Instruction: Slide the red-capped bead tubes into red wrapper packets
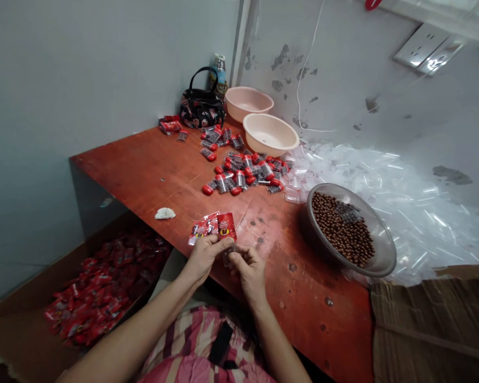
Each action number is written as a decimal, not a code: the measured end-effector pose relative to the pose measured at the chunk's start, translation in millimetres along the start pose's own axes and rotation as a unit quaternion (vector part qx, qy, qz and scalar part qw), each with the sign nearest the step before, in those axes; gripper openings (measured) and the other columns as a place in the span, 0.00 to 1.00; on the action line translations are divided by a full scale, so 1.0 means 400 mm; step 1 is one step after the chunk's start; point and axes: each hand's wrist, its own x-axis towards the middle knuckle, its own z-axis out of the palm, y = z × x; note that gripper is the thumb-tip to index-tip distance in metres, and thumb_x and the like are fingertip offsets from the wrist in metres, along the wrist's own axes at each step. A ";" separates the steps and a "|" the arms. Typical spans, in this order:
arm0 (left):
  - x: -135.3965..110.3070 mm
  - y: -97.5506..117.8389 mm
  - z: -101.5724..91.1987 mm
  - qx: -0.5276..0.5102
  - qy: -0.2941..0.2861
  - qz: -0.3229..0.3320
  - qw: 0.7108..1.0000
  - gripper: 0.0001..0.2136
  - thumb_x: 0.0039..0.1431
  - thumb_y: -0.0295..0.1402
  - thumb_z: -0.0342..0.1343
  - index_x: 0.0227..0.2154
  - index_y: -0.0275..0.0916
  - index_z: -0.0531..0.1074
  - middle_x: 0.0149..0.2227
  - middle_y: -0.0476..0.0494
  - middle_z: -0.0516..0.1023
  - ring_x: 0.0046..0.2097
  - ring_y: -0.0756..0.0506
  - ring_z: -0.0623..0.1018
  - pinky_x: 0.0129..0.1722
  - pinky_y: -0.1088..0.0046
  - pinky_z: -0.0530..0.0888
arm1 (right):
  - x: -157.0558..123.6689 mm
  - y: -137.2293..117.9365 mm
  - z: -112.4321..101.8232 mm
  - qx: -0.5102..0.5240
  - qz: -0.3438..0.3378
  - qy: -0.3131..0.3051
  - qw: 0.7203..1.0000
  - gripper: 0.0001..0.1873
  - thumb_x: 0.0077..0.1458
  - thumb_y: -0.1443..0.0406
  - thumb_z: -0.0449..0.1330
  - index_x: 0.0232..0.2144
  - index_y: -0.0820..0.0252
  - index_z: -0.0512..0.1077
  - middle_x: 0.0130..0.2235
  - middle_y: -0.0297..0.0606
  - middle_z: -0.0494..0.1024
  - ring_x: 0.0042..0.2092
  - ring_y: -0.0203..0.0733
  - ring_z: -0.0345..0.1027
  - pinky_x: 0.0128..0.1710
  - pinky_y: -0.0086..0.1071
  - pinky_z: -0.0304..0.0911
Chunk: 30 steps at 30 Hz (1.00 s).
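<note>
My left hand grips a small fan of red foil packets over the table's near edge. My right hand pinches a small transparent plastic sleeve close to those packets, and the fingers of both hands nearly meet. Further up the red-brown wooden table lies a scattered heap of red-ended packets in transparent wrap, beyond reach of my fingers. A grey bowl of brown beads stands to my right.
An open cardboard box of red packets sits below the table at left. Two pink basins and a black handbag stand at the back. Transparent plastic sleeves are heaped at right, above flattened cardboard.
</note>
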 end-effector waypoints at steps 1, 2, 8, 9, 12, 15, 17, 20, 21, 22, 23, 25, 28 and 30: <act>0.004 0.000 0.001 0.000 0.022 0.014 1.000 0.08 0.42 0.33 0.61 0.21 0.31 0.71 0.19 0.48 0.71 0.20 0.52 0.69 0.22 0.76 0.65 | -0.003 0.000 0.002 0.001 -0.005 -0.002 1.000 0.12 0.45 0.64 0.61 0.35 0.62 0.69 0.27 0.33 0.74 0.23 0.30 0.63 0.21 0.24 0.61; 0.007 -0.002 0.003 -0.004 0.041 0.027 0.999 0.08 0.41 0.33 0.61 0.21 0.31 0.71 0.19 0.48 0.72 0.21 0.52 0.69 0.22 0.76 0.65 | -0.005 0.000 0.003 0.002 -0.009 -0.007 1.000 0.13 0.45 0.64 0.61 0.36 0.61 0.69 0.29 0.33 0.74 0.24 0.31 0.64 0.23 0.25 0.63; 0.008 -0.030 0.025 -0.023 0.102 0.058 0.993 0.10 0.40 0.34 0.62 0.22 0.32 0.71 0.20 0.50 0.71 0.22 0.52 0.69 0.24 0.76 0.66 | -0.015 0.004 0.012 -0.029 -0.038 0.028 0.998 0.11 0.45 0.67 0.61 0.34 0.61 0.70 0.30 0.32 0.74 0.28 0.32 0.65 0.29 0.26 0.64; 0.004 -0.033 0.028 -0.030 0.107 0.059 0.992 0.10 0.40 0.35 0.62 0.22 0.32 0.71 0.20 0.50 0.71 0.22 0.52 0.69 0.24 0.76 0.66 | -0.015 0.005 0.013 -0.029 -0.040 0.033 0.998 0.11 0.44 0.67 0.61 0.34 0.61 0.70 0.30 0.32 0.74 0.29 0.32 0.66 0.29 0.26 0.64; -0.008 -0.029 0.028 -0.077 0.076 0.037 0.993 0.10 0.43 0.36 0.60 0.24 0.33 0.71 0.21 0.49 0.72 0.22 0.52 0.69 0.23 0.76 0.66 | -0.011 0.008 0.010 -0.009 -0.018 0.023 1.000 0.11 0.44 0.66 0.62 0.34 0.62 0.70 0.27 0.32 0.73 0.25 0.31 0.64 0.26 0.25 0.63; -0.015 -0.017 0.019 -0.125 0.022 0.001 0.992 0.11 0.46 0.37 0.58 0.26 0.32 0.72 0.23 0.45 0.73 0.23 0.50 0.71 0.25 0.74 0.68 | -0.008 0.011 -0.001 0.001 0.013 -0.001 1.000 0.12 0.44 0.65 0.62 0.33 0.63 0.70 0.23 0.30 0.72 0.21 0.30 0.61 0.21 0.24 0.61; -0.016 -0.012 0.013 -0.133 0.016 -0.009 0.991 0.11 0.46 0.36 0.58 0.26 0.32 0.72 0.23 0.44 0.74 0.25 0.49 0.72 0.26 0.73 0.68 | -0.010 0.011 -0.006 -0.010 0.011 -0.009 1.000 0.12 0.44 0.64 0.62 0.33 0.63 0.70 0.22 0.30 0.71 0.21 0.30 0.61 0.21 0.24 0.59; -0.016 -0.010 0.011 -0.118 0.031 0.007 0.992 0.09 0.44 0.34 0.60 0.23 0.32 0.71 0.22 0.46 0.73 0.24 0.51 0.71 0.26 0.74 0.69 | -0.017 0.008 -0.005 -0.052 -0.025 -0.003 0.998 0.12 0.45 0.64 0.61 0.34 0.63 0.70 0.25 0.32 0.72 0.23 0.31 0.61 0.23 0.25 0.60; -0.016 -0.011 0.013 -0.112 0.036 0.014 0.993 0.08 0.44 0.33 0.60 0.23 0.32 0.71 0.22 0.47 0.73 0.24 0.51 0.71 0.26 0.75 0.69 | -0.019 0.006 -0.004 -0.066 -0.037 0.002 0.997 0.12 0.45 0.65 0.61 0.35 0.62 0.71 0.26 0.33 0.73 0.24 0.31 0.62 0.24 0.26 0.60; -0.017 -0.011 0.015 -0.105 0.043 0.021 0.993 0.07 0.44 0.32 0.60 0.23 0.32 0.71 0.22 0.48 0.73 0.23 0.52 0.71 0.25 0.75 0.69 | -0.019 0.005 -0.002 -0.073 -0.044 0.005 0.996 0.12 0.45 0.65 0.61 0.35 0.62 0.71 0.27 0.33 0.73 0.25 0.32 0.62 0.25 0.26 0.61; -0.018 -0.012 0.018 -0.099 0.051 0.027 0.993 0.07 0.44 0.32 0.60 0.23 0.32 0.71 0.22 0.49 0.73 0.23 0.52 0.71 0.25 0.76 0.69 | -0.017 0.004 0.000 -0.069 -0.043 0.007 0.997 0.12 0.45 0.65 0.61 0.35 0.62 0.71 0.28 0.33 0.73 0.25 0.32 0.62 0.25 0.26 0.61; -0.022 -0.013 0.022 -0.093 0.063 0.032 0.993 0.07 0.43 0.32 0.60 0.23 0.33 0.71 0.22 0.50 0.72 0.22 0.52 0.70 0.24 0.76 0.69 | -0.011 0.005 0.002 -0.032 -0.018 0.004 0.999 0.12 0.44 0.64 0.62 0.33 0.62 0.70 0.25 0.32 0.73 0.23 0.31 0.61 0.23 0.26 0.60; -0.030 -0.011 0.020 -0.099 0.059 0.022 0.993 0.08 0.45 0.34 0.59 0.23 0.33 0.71 0.21 0.50 0.72 0.21 0.52 0.69 0.21 0.75 0.68 | -0.003 0.008 0.002 0.031 0.029 -0.014 0.999 0.11 0.42 0.65 0.63 0.30 0.63 0.68 0.21 0.30 0.71 0.19 0.30 0.59 0.20 0.25 0.58; -0.033 -0.009 0.015 -0.104 0.035 0.003 0.994 0.08 0.45 0.33 0.58 0.23 0.32 0.71 0.22 0.48 0.72 0.22 0.50 0.70 0.21 0.74 0.69 | -0.007 0.005 0.000 0.032 0.034 -0.022 0.999 0.10 0.42 0.66 0.63 0.29 0.63 0.68 0.19 0.29 0.70 0.18 0.29 0.59 0.19 0.24 0.57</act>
